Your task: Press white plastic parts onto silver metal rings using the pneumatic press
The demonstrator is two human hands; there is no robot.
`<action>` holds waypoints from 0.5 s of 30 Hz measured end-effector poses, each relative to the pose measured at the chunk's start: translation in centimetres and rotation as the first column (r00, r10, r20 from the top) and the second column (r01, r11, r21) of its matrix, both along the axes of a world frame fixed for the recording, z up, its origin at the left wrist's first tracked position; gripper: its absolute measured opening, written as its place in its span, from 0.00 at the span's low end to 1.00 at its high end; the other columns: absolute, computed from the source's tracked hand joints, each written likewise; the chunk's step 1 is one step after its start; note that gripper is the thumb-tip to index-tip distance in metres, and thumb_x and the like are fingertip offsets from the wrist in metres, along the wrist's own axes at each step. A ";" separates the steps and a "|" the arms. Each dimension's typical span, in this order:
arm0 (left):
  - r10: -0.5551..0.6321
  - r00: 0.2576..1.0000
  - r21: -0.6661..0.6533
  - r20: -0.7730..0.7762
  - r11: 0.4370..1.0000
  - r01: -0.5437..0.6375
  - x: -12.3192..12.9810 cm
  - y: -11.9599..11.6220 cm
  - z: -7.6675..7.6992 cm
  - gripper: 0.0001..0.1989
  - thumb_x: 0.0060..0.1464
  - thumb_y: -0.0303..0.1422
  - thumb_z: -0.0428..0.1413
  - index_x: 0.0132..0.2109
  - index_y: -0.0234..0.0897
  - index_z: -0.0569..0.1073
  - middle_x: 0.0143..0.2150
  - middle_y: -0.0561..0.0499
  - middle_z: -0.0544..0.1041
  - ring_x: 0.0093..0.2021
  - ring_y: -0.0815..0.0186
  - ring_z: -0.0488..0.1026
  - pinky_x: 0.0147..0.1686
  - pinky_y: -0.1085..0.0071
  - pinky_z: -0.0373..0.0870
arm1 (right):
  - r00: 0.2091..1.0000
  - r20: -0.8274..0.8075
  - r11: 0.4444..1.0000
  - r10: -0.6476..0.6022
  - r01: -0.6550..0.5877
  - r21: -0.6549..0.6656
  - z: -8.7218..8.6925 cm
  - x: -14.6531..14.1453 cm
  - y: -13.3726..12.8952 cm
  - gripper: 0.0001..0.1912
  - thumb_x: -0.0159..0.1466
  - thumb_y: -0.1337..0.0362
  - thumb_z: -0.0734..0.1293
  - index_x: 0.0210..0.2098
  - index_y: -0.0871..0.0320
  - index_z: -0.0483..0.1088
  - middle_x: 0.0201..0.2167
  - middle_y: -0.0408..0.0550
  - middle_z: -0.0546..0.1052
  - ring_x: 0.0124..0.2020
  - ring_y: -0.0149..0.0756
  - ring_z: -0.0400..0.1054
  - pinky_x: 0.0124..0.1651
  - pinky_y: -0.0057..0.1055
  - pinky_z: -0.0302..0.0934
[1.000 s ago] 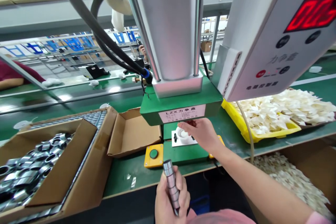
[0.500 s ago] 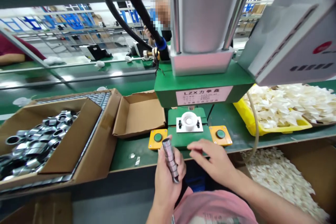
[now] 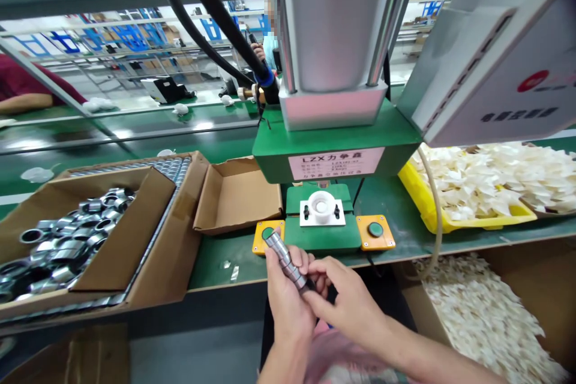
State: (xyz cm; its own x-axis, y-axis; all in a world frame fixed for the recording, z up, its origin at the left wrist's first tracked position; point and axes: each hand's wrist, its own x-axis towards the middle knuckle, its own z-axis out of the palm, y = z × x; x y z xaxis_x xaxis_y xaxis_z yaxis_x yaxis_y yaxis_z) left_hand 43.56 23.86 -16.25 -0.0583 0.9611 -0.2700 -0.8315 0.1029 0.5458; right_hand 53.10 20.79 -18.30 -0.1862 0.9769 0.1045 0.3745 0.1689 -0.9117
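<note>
Holding: left hand (image 3: 285,299), closed round 1 stack of metal rings (image 3: 286,260). Right hand (image 3: 353,303), at the stack's lower end, grip unclear. Beyond: 1 white fixture (image 3: 322,209).

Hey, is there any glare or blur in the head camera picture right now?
Head view throughout: white glare spots on the green surface behind the cartons; bright highlights on the loose metal rings; lettering on the control box smeared; top right corner dark; the ring stack in the left hand fairly clear.
</note>
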 end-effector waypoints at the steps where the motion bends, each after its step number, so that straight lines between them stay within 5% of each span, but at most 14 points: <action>1: 0.011 1.000 0.004 0.003 1.000 -0.011 -0.1 0.1 0.1 0.16 0.58 0.45 0.48 0.31 0.38 0.69 0.19 0.58 0.58 0.19 0.74 0.56 0.20 0.75 0.56 | 1.000 0.001 1.000 0.016 -0.016 -0.012 0.1 0.4 -0.1 0.16 0.54 0.71 0.66 0.42 0.54 0.69 0.31 0.42 0.70 0.30 0.29 0.64 0.35 0.28 0.62; 4: -0.002 1.000 0.003 0.004 1.000 0.002 -0.7 0.4 0.0 0.11 0.59 0.41 0.48 0.42 0.42 0.70 0.19 0.60 0.58 0.18 0.75 0.55 0.21 0.75 0.57 | 0.996 -0.023 0.994 0.089 -0.090 -0.055 1.3 2.4 0.2 0.15 0.54 0.71 0.66 0.42 0.54 0.70 0.31 0.42 0.69 0.29 0.28 0.65 0.33 0.26 0.62; 6: -0.111 0.993 -0.016 -0.048 0.994 0.110 -0.9 0.2 -0.4 0.11 0.60 0.40 0.48 0.45 0.42 0.69 0.22 0.59 0.62 0.18 0.75 0.56 0.21 0.74 0.56 | 0.996 -0.035 0.996 0.085 -0.086 -0.023 2.8 3.9 1.0 0.13 0.57 0.70 0.65 0.42 0.54 0.70 0.34 0.44 0.70 0.31 0.28 0.66 0.35 0.25 0.63; 11: -0.421 0.884 -0.054 -0.201 0.906 0.419 -0.1 -1.7 -1.6 0.17 0.61 0.40 0.45 0.32 0.34 0.70 0.25 0.53 0.69 0.16 0.75 0.57 0.20 0.72 0.54 | 0.998 0.029 0.992 0.057 -0.060 0.111 5.6 5.8 3.5 0.13 0.60 0.66 0.65 0.45 0.55 0.72 0.40 0.46 0.71 0.37 0.28 0.68 0.44 0.26 0.63; 15: -0.479 0.824 -0.111 -0.304 0.876 0.469 0.1 -2.8 -1.9 0.17 0.59 0.44 0.47 0.32 0.36 0.70 0.19 0.55 0.64 0.16 0.74 0.56 0.17 0.74 0.51 | 0.989 0.044 0.985 0.138 -0.142 0.099 5.9 5.6 3.8 0.14 0.62 0.66 0.64 0.46 0.56 0.73 0.41 0.47 0.71 0.42 0.29 0.68 0.49 0.26 0.61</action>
